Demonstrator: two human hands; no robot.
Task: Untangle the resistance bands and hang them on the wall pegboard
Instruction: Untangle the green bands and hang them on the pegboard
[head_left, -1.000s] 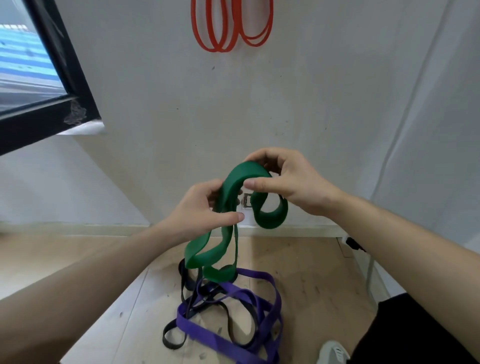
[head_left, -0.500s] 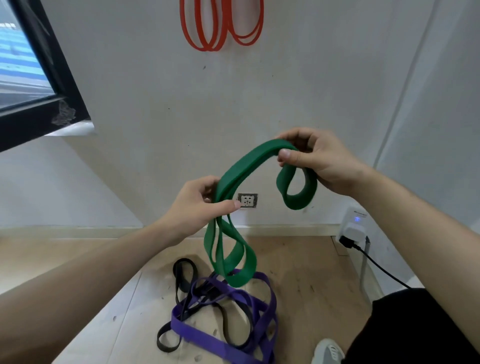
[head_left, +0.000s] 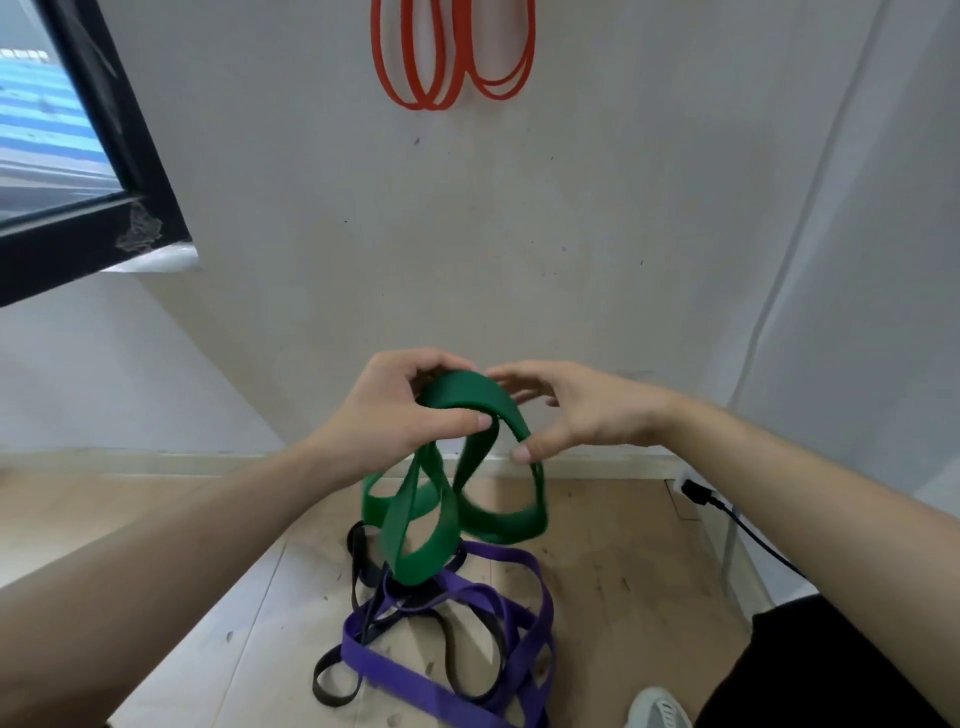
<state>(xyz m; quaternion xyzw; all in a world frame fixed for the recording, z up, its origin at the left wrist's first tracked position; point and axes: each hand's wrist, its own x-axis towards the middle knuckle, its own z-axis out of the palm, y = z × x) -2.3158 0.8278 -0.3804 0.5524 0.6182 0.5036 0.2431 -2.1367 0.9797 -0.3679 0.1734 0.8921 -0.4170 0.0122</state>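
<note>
Change: both hands have come together since half a second ago; the right hand, then out to the right pinching the green band, now sits close beside the left with its fingers loosened.
Left hand (head_left: 400, 415): closed on the top of the green band (head_left: 415, 525), thumb pressed across the front of the strap, fingers curled behind it.
Right hand (head_left: 576, 410): fingers spread and partly open, thumb tip touching the strap's outer edge; whether it grips the strap cannot be told, as the fingers are blurred.
Green band: held up in the air in front of the wall (head_left: 519, 249), twisted into several loops that hang down over the pile on the floor (head_left: 613, 561).
Purple band (head_left: 415, 686): on the floor below the green loops, tangled with the black band (head_left: 332, 693).
Red bands (head_left: 452, 57): hanging high on the wall, at the top edge of view.
Window (head_left: 78, 171): dark frame, upper left.
Cable (head_left: 743, 525): black, plugged in at the right by the skirting.
</note>
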